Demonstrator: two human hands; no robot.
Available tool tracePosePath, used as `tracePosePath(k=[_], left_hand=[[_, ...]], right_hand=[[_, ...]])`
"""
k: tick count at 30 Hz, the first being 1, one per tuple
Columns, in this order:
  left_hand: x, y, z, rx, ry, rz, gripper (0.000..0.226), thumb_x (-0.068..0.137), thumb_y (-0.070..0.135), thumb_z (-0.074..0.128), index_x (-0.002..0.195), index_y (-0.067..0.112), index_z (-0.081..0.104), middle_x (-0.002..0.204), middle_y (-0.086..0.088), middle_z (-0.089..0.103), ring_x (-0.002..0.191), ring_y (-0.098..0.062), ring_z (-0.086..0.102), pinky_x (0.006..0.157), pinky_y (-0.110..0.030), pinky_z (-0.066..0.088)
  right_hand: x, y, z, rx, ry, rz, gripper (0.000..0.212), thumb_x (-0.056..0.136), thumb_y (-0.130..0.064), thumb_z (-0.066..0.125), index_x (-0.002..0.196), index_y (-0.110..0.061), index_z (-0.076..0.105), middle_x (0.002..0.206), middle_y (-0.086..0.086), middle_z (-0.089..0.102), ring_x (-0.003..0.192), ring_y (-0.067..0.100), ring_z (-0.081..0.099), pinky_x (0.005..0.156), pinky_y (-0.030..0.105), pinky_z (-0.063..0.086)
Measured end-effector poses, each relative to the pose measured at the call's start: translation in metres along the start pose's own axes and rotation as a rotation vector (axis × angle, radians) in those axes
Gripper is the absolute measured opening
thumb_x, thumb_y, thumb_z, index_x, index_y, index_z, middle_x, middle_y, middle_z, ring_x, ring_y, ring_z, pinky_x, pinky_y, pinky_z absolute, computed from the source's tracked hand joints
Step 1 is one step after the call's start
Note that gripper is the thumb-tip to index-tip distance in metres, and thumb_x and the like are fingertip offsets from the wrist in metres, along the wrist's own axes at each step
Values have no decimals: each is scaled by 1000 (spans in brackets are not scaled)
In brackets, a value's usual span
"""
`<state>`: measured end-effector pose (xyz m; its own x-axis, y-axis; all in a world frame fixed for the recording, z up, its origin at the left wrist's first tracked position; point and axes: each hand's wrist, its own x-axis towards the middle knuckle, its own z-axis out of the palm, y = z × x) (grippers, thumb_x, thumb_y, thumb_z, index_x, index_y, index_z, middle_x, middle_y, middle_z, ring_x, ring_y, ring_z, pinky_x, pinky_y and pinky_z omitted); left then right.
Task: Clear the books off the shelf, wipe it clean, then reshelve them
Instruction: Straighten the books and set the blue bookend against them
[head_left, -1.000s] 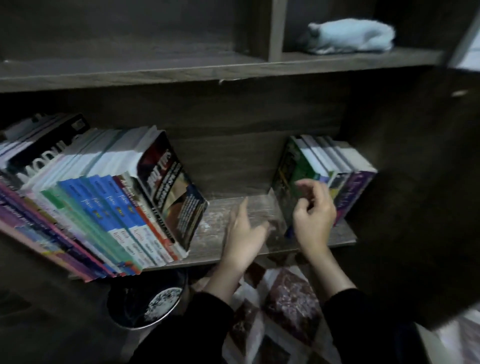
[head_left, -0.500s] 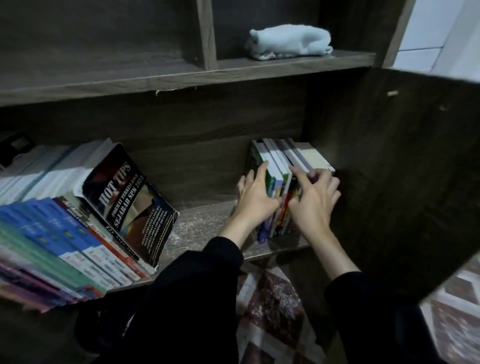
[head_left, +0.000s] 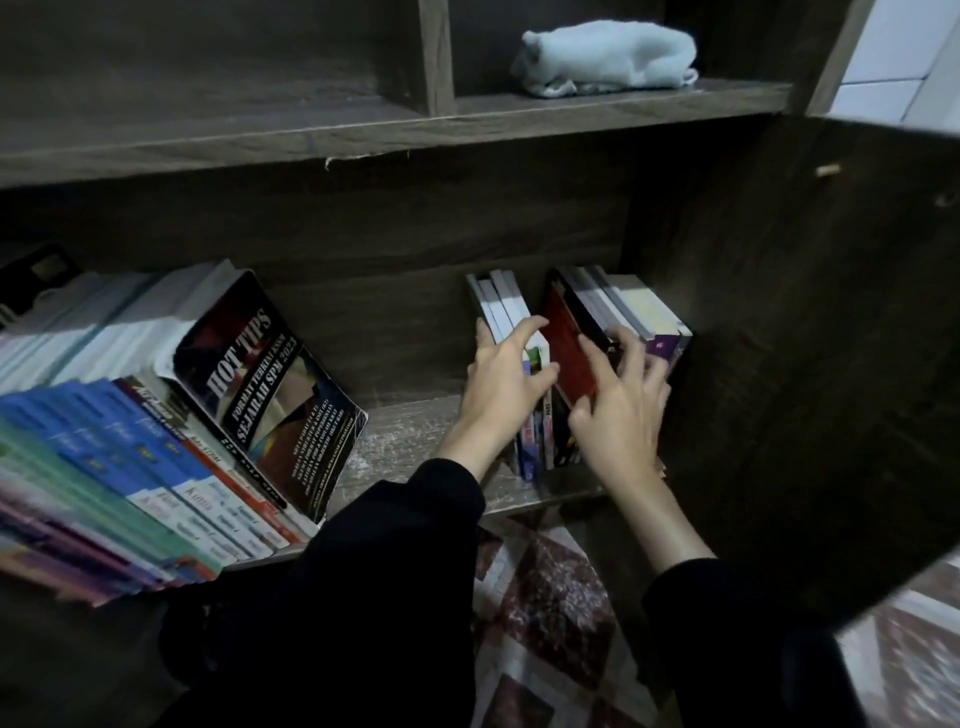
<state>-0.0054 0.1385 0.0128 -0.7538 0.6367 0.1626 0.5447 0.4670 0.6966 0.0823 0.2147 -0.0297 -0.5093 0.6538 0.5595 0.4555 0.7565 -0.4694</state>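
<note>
A small group of upright books stands at the right end of the dusty wooden shelf, split into two parts. My left hand grips the left part, several white-edged books, with its thumb in the gap. My right hand holds the right part; its thumb presses on a red cover that shows in the gap, and its fingers lie over the spines. A long row of books leans at the left end, fronted by a black "HOT TIPS" book.
A folded light-blue cloth lies on the shelf above. The dark side panel closes the shelf just right of the small group. Bare shelf board lies between the two groups of books. Patterned floor shows below.
Both hands reached in to the small right-hand group of books. They have now parted it in two, exposing a red cover. The view has shifted to the right.
</note>
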Motion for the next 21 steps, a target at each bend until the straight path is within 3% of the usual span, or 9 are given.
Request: tracePosePath(k=[3,4,6,8,11,15,21], left_hand=[[1,-3,1,-16,20,-13,49,90,30,61,134,43,44,152,-16,23,127,-39,41,97,-40,43],[1,-4,1,-18,30,-16,49,90,29,61,133,43,44,151,-16,25,125,-39,44,96,-40,45],[0,-8,0,-35,55,-22,48,88,29,61,132,42,46,149,-18,28,108,-35,56,94,-41,49],[-3,-13,-3,-52,92,-38,48,86,27,60,130,41,48,148,-18,30,80,-23,60,95,-42,48],[-10,-23,-11,-84,172,-55,48,86,20,59,129,38,52,142,-14,39,53,-2,48,83,-23,46],[-22,-39,-32,-70,224,-59,48,87,17,58,131,37,52,131,-3,45,54,17,44,63,-5,31],[-38,-72,-81,43,266,-109,49,89,18,58,133,37,51,133,-5,46,52,14,32,53,7,28]], right_hand=[[-19,-4,6,95,127,-111,74,72,5,60,142,-16,43,137,14,42,117,19,33,96,32,35],[-26,-4,9,203,66,-110,76,74,7,58,144,-17,39,136,11,42,116,12,36,96,24,35],[-38,1,19,425,-235,16,86,81,9,56,151,-26,20,144,3,36,117,0,34,99,15,36],[-48,12,37,478,-548,110,104,84,4,60,151,-41,-5,153,1,26,126,5,34,108,29,35],[-57,11,66,380,-644,26,118,86,-9,68,136,-56,-28,154,11,26,140,27,30,113,48,30],[-65,-10,89,377,-537,-61,105,91,-11,61,136,-52,-24,146,11,38,126,28,48,104,41,39],[-82,-58,122,466,-570,-162,104,90,-17,64,140,-53,-19,143,10,44,121,29,52,98,40,43]])
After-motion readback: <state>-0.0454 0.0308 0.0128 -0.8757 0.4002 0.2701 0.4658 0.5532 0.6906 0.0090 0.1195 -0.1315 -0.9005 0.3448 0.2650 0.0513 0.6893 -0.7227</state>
